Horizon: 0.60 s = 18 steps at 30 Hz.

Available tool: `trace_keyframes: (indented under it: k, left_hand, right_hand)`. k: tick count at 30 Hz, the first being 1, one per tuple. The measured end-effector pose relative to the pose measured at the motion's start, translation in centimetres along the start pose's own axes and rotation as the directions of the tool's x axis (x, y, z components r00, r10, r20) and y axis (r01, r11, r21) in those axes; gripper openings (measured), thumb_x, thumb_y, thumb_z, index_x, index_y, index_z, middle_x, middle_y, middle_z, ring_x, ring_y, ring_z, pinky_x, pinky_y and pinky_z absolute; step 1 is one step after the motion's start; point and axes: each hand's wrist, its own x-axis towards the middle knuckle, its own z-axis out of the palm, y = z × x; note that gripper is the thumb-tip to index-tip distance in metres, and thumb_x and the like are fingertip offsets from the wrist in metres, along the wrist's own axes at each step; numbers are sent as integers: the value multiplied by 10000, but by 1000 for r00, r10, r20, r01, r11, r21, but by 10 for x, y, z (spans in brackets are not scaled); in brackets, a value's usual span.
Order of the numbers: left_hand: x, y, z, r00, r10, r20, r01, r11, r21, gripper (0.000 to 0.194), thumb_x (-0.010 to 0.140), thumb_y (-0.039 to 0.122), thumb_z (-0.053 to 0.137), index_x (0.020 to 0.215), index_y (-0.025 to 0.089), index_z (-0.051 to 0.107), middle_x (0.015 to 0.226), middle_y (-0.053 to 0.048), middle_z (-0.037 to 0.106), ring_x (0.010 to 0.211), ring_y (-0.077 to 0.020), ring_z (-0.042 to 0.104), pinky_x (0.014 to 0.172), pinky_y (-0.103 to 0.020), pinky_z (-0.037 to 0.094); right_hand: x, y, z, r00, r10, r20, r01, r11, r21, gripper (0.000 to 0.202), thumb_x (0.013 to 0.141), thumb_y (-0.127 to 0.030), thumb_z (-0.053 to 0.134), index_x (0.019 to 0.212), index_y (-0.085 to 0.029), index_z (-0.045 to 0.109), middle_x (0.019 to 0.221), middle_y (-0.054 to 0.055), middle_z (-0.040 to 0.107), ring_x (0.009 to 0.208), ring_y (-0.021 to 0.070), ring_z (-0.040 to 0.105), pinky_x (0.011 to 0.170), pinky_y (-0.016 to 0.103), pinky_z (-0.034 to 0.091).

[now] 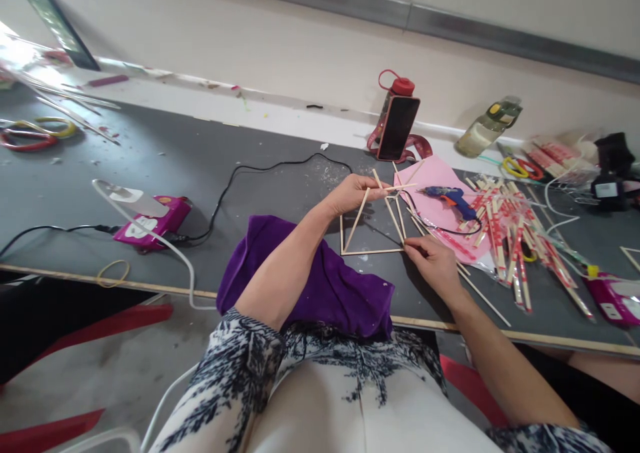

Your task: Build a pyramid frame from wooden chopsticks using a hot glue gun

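- The left hand (pixel 353 194) has thumb and fingers clamped on thin wood at the far, upper part of the stick frame (pixel 373 252); a light pinch should avoid bending it.
- The right hand (pixel 434 261) pinches the frame's near right corner, thumb and fingertip together; steadying that joint low, near the dark tabletop (pixel 280 196), looks the best way to stop twisting.
- The frame lies between both hands, its near stick a good line for judging whether the leaning pieces sit true.
- Just beyond, the glue gun (pixel 450 198) rests on a pink sheet (pixel 434 170); its nozzle points toward the left fingers, so care is wise.
- Loose sticks (pixel 490 302) and wrapped chopsticks (pixel 496 240) lie rightward; elbow room there would help.
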Motion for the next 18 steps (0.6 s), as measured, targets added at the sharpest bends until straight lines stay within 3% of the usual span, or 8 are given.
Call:
trace_keyframes:
  k: [9, 15, 18]
  left_hand:
    - [2, -2, 0, 1000, 0, 16, 0, 999, -43, 431, 715, 473, 668, 977, 137, 736, 984, -84, 705, 865, -155, 606, 814, -259, 434]
    - [2, -2, 0, 1000, -1, 13, 2, 999, -47, 443, 725, 473, 660, 990, 126, 733, 994, -90, 700, 863, -163, 600, 810, -275, 436]
    - [2, -1, 0, 1000, -16, 11, 17, 999, -42, 442, 716, 477, 667, 987, 134, 735, 991, -84, 701, 866, -167, 599, 813, -278, 436]
  right_hand:
    - [-1, 1, 0, 1000, 19, -3, -19, 1000, -3, 200, 830, -328, 532, 849, -224, 701, 814, 34, 689, 743, 179, 622, 693, 321, 479]
    - [-7, 7, -5, 991, 106, -80, -105, 994, 23, 205, 817, -345, 543, 856, -217, 698, 769, 26, 679, 700, 174, 617, 674, 317, 482]
    - [-8, 8, -6, 996, 79, -52, -79, 997, 6, 185, 799, -336, 557, 830, -221, 698, 775, 27, 669, 689, 169, 604, 655, 312, 479]
